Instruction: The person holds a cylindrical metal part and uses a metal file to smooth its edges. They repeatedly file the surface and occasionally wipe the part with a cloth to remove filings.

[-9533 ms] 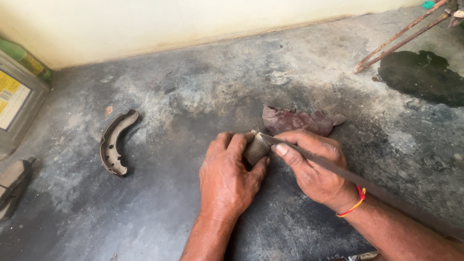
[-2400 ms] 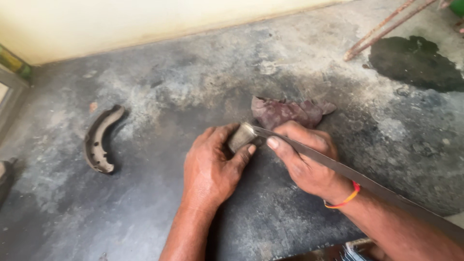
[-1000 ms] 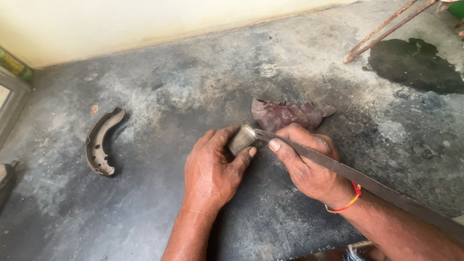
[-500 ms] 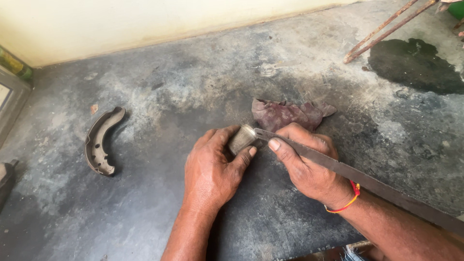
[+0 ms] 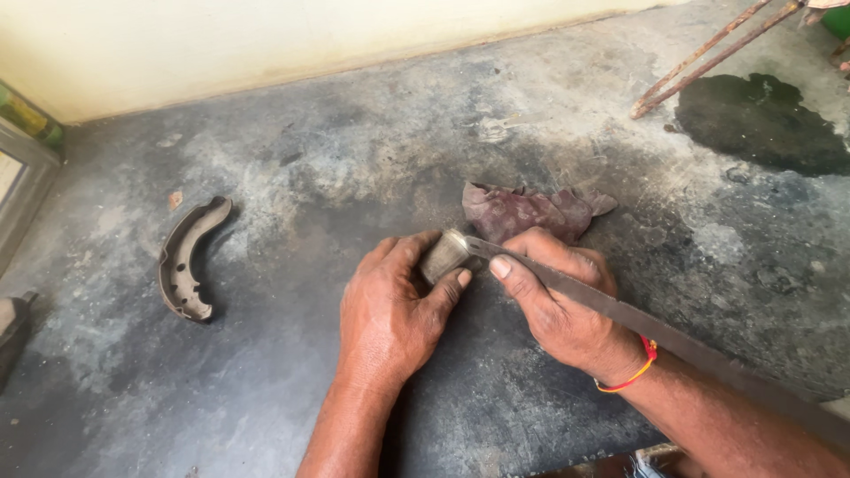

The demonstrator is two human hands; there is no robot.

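Note:
My left hand (image 5: 390, 310) presses a curved brake shoe (image 5: 443, 255) down on the dusty concrete floor; only its worn grey end shows between my fingers. My right hand (image 5: 553, 296) grips a long flat metal blade (image 5: 673, 341) whose tip rests against the shoe's end, with my forefinger laid along it. The blade runs back past my wrist toward the lower right. A second brake shoe (image 5: 188, 257), dark and crescent-shaped, lies by itself to the left, well apart from both hands.
A crumpled maroon rag (image 5: 522, 211) lies just beyond my hands. A dark wet stain (image 5: 761, 124) and two rusty rods (image 5: 708, 57) are at the far right. A pale wall (image 5: 310, 40) bounds the far side; a tin container (image 5: 22, 168) stands at the left edge.
Hands, blade and shoe stay nearly where they were; the blade tip has shifted only slightly against the shoe. Since the earliest frame the view has drifted, moving the tin container toward the left edge.

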